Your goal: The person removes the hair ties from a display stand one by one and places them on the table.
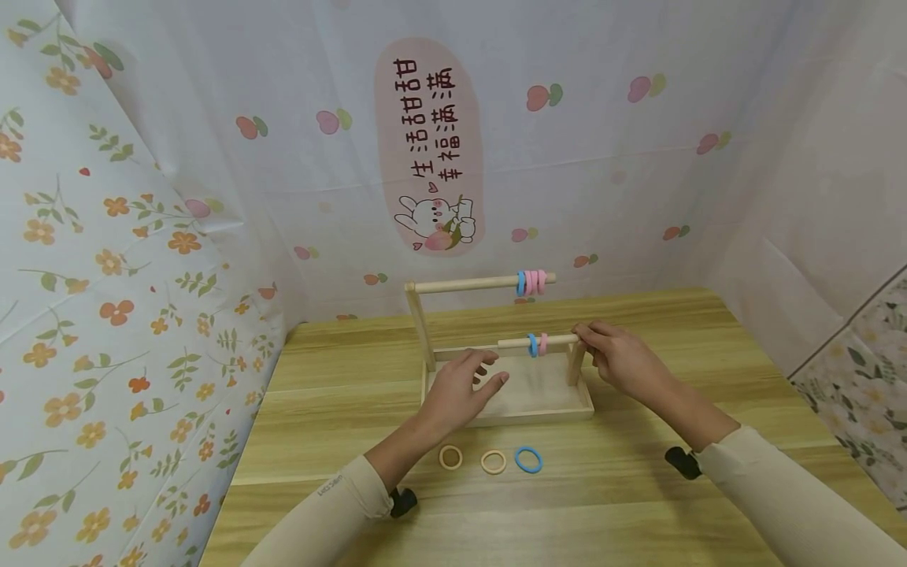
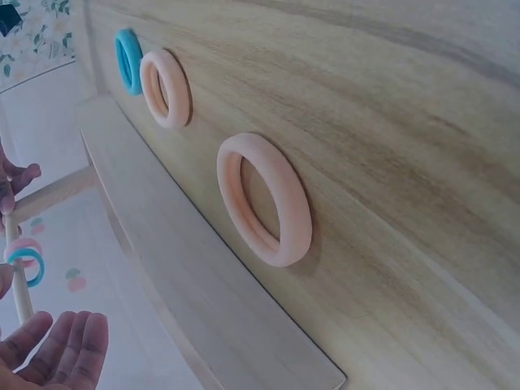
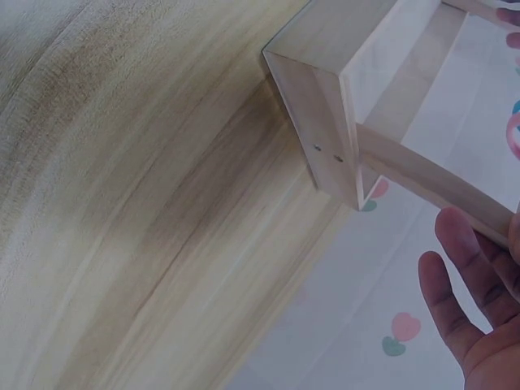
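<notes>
Head view: right hand (image 1: 623,358) pinches a pale wooden rod (image 1: 560,340), blue ring (image 1: 533,346) and pink ring (image 1: 543,345) hung left of its fingers; left hand (image 1: 458,395), half-spread, holds nothing.

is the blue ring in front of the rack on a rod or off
Off: the blue ring lies flat on the wooden tabletop, in front of the rack's tray, wood showing through its hole.

Cream sleeves (image 1: 312,516), left lettered; black wrist pieces (image 1: 404,502).
</notes>
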`<state>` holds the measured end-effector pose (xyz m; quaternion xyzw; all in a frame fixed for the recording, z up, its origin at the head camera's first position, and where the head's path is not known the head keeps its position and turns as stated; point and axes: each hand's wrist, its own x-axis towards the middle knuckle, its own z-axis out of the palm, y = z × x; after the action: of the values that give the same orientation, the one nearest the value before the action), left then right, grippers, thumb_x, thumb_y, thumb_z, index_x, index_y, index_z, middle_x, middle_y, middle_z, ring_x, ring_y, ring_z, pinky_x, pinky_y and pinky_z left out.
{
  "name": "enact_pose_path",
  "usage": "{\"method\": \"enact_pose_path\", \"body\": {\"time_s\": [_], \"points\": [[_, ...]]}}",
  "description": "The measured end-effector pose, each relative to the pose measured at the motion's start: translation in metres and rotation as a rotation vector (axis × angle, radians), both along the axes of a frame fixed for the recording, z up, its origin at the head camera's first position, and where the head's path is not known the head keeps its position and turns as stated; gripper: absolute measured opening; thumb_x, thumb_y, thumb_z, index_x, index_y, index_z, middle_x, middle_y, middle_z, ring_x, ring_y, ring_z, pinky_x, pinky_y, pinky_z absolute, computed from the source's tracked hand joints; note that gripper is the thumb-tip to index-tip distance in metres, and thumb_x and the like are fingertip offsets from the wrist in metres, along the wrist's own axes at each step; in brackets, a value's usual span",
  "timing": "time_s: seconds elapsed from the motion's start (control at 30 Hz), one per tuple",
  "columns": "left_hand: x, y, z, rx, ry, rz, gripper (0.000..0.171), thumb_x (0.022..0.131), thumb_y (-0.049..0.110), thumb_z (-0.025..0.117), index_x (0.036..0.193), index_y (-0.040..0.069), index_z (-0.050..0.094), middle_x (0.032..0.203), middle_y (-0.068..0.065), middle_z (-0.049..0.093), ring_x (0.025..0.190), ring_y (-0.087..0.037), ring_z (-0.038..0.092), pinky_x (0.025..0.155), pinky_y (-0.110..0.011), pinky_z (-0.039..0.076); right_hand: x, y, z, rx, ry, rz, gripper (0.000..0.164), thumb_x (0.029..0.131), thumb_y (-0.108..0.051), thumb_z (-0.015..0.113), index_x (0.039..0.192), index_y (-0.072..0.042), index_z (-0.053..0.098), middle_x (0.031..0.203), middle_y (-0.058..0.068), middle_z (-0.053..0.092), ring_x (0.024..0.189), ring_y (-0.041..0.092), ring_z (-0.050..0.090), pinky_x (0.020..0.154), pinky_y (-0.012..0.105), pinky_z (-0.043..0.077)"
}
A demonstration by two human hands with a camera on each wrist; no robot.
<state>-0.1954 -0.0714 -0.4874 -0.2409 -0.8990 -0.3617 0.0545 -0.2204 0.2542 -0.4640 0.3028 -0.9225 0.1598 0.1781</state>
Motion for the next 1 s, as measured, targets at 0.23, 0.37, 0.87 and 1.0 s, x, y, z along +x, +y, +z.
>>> {"method": "enact_pose_path", "body": {"time_s": [0.23, 0.37, 0.87, 1.0], "points": [[-0.0031, 0.0005, 0.0018, 0.025, -0.031, 0.021, 0.05, 0.111, 0.04, 0.07, 0.148, 0.007, 0.066, 0.133, -0.013, 0.075, 0.11, -0.033, 0.079, 0.094, -0.039, 0.066, -0.0005, 0.0005, -0.0012, -0.004, 0.008, 0.009, 0.036, 0.097, 0.013, 0.072, 0.133, 0.009, 0.075, 0.109, 0.016, 0.076, 0.072, 0.016, 0.065, 0.062, 0.032, 0.056], [-0.0037, 0.0006, 0.0031, 0.041, -0.032, 0.019, 0.052, 0.111, 0.04, 0.07, 0.15, 0.006, 0.064, 0.134, -0.015, 0.074, 0.111, -0.035, 0.078, 0.095, -0.042, 0.066, -0.0008, 0.0004, -0.0012, -0.002, 0.017, 0.015, 0.036, 0.097, 0.013, 0.073, 0.133, 0.009, 0.075, 0.109, 0.017, 0.075, 0.072, 0.017, 0.065, 0.063, 0.033, 0.057], [-0.005, 0.0016, 0.0056, 0.03, -0.043, 0.05, 0.057, 0.11, 0.046, 0.069, 0.157, 0.014, 0.059, 0.143, -0.012, 0.07, 0.116, -0.027, 0.076, 0.099, -0.042, 0.064, 0.0007, -0.0003, 0.0005, -0.004, 0.002, 0.004, 0.036, 0.098, 0.013, 0.072, 0.133, 0.008, 0.075, 0.107, 0.014, 0.074, 0.072, 0.014, 0.061, 0.062, 0.031, 0.055], [-0.0059, 0.0023, 0.0056, 0.039, -0.047, 0.049, 0.058, 0.11, 0.045, 0.069, 0.157, 0.013, 0.058, 0.144, -0.014, 0.07, 0.117, -0.029, 0.075, 0.099, -0.044, 0.064, 0.0004, 0.0, 0.0003, -0.001, -0.001, 0.001, 0.036, 0.098, 0.012, 0.072, 0.134, 0.007, 0.075, 0.107, 0.014, 0.074, 0.072, 0.015, 0.062, 0.062, 0.031, 0.056]]}}
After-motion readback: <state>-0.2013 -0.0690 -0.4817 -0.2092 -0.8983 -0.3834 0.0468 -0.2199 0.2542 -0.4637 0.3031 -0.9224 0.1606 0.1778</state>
